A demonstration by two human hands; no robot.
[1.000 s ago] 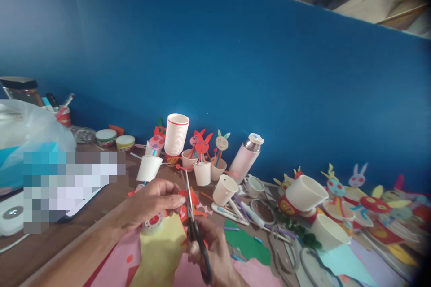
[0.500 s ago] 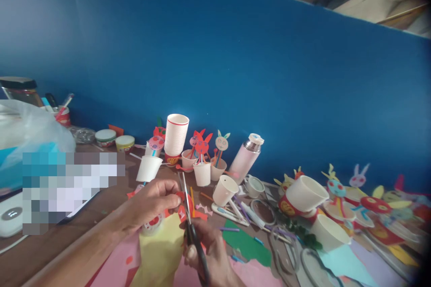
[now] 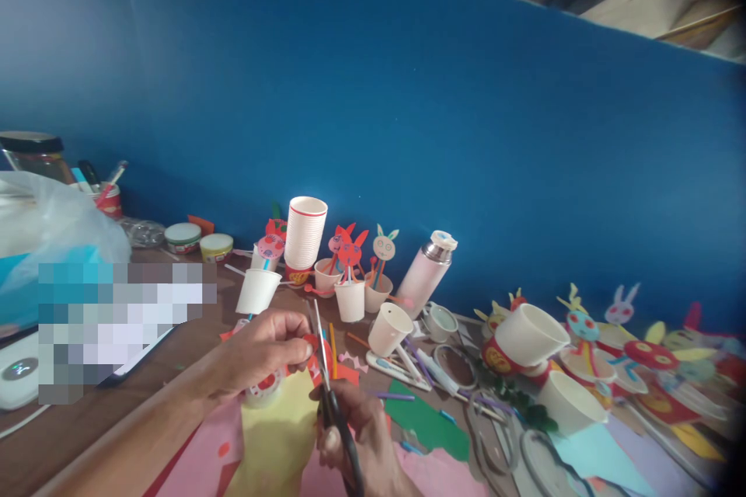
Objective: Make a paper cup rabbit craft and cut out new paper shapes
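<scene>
Scissors [image 3: 333, 408] with black handles are gripped in my right hand [image 3: 361, 431], their blades pointing up and slightly parted. My left hand [image 3: 280, 345] pinches a small piece of red paper [image 3: 315, 343] between thumb and fingers, right beside the blades. Part of that piece is hidden by the fingers. Below the hands lies a sheet of yellow paper [image 3: 277, 435] over pink paper [image 3: 207, 443]. A roll of clear tape [image 3: 263, 390] rests under my left wrist.
A stack of paper cups [image 3: 306, 237], a tilted pink thermos [image 3: 428, 272] and cups with paper animal faces [image 3: 350, 252] stand along the blue wall. More decorated cups [image 3: 583, 361], green paper [image 3: 428, 419] and a single white cup [image 3: 389, 330] lie to the right. A phone-like device [image 3: 148, 349] is at left.
The scissor blades have spread slightly apart. Both hands stay nearly in the same place, the left still pinching the red paper.
</scene>
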